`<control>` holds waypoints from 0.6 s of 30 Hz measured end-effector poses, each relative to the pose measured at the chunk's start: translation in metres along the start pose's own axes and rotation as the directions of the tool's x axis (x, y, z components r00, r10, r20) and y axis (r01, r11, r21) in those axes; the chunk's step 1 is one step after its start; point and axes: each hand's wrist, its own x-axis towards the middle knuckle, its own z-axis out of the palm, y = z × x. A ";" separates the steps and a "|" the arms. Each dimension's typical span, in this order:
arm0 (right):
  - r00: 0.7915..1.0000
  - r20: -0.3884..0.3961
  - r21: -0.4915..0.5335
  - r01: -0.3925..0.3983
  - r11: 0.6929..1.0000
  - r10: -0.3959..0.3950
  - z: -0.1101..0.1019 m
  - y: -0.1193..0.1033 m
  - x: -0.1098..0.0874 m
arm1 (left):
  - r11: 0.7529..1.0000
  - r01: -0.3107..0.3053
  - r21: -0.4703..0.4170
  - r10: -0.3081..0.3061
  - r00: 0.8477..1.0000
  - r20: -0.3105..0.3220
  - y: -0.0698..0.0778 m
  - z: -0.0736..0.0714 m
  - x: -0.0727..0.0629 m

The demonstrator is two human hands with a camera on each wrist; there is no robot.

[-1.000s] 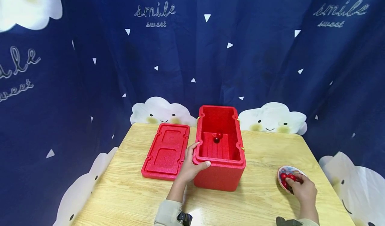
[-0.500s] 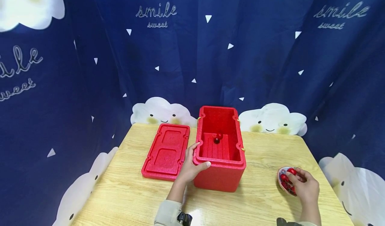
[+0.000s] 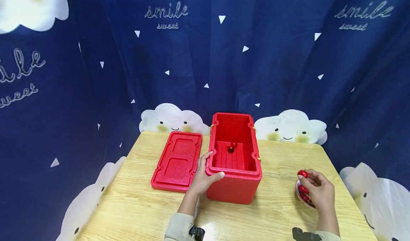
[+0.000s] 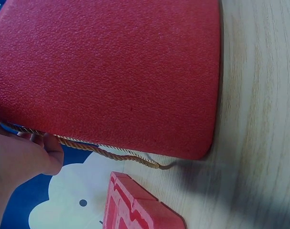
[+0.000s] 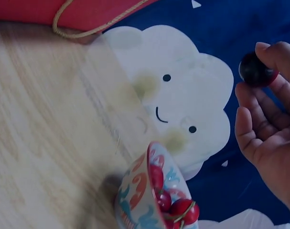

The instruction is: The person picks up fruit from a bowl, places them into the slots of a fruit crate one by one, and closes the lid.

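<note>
My left hand [image 3: 202,179] grips the near left corner of a red foam box [image 3: 233,186], its thumb along the near rim and its fingers on the left side. Two dark red cherries [image 3: 231,149] lie on the floor of the open box. Between thumb and fingers, my right hand [image 3: 322,190] pinches a cherry [image 5: 257,69], raised above a small patterned bowl [image 5: 135,191]. Several red cherries [image 5: 183,210], some with green stems, are in that bowl. The right hand hides part of the bowl in the head view.
A red lid [image 3: 176,162] lies flat on the wooden table [image 3: 128,212], left of the box. Twisted cord handles [image 4: 106,153] hang at the box's sides. Behind the table hangs a dark blue curtain [image 3: 179,56] with cloud prints.
My right hand has lifted a cherry out of the bowl and moved it up and slightly left. My left hand stays on the box, and the cherries inside have not moved.
</note>
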 end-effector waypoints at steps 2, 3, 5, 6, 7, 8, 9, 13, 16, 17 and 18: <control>1.000 0.004 0.014 0.030 0.999 -0.030 0.002 -0.004 0.000 | 1.000 0.000 0.001 0.000 1.000 0.000 0.000 0.000 0.000; 0.998 0.009 0.029 0.055 0.998 -0.055 0.003 -0.005 0.000 | 1.000 -0.001 0.003 0.001 1.000 0.000 0.000 0.000 0.000; 0.995 0.019 0.050 0.095 0.994 -0.096 0.005 -0.006 0.001 | 1.000 0.003 0.006 -0.003 1.000 0.000 0.000 0.001 0.000; 0.991 0.032 0.063 0.129 0.990 -0.131 0.005 -0.006 0.001 | 1.000 0.004 0.007 -0.004 1.000 -0.001 0.000 0.001 0.000; 0.986 0.044 0.134 0.153 0.979 -0.160 0.006 0.000 0.005 | 1.000 0.006 0.007 -0.006 1.000 -0.001 -0.001 0.001 0.000; 0.980 0.059 0.150 0.178 0.973 -0.189 0.007 0.001 0.006 | 1.000 0.008 0.007 -0.008 1.000 -0.001 -0.001 0.001 0.000; 0.974 0.070 0.217 0.196 0.956 -0.215 0.008 0.004 0.009 | 1.000 0.008 0.006 -0.008 1.000 -0.002 -0.002 0.001 0.000; 0.964 0.114 0.257 0.207 0.944 -0.242 0.012 0.001 0.013 | 1.000 0.005 0.007 -0.005 1.000 -0.003 -0.002 0.000 0.000; 0.968 0.125 0.181 0.193 0.964 -0.217 0.016 -0.013 0.012 | 1.000 0.003 0.010 -0.003 1.000 -0.003 -0.002 0.000 0.000; 0.970 0.128 0.177 0.185 0.967 -0.209 0.018 -0.016 0.012 | 1.000 0.003 0.009 -0.003 1.000 -0.003 -0.002 0.000 0.000; 0.968 0.136 0.161 0.189 0.969 -0.211 0.019 -0.018 0.013 | 1.000 0.004 0.009 -0.004 1.000 -0.004 -0.002 0.000 0.000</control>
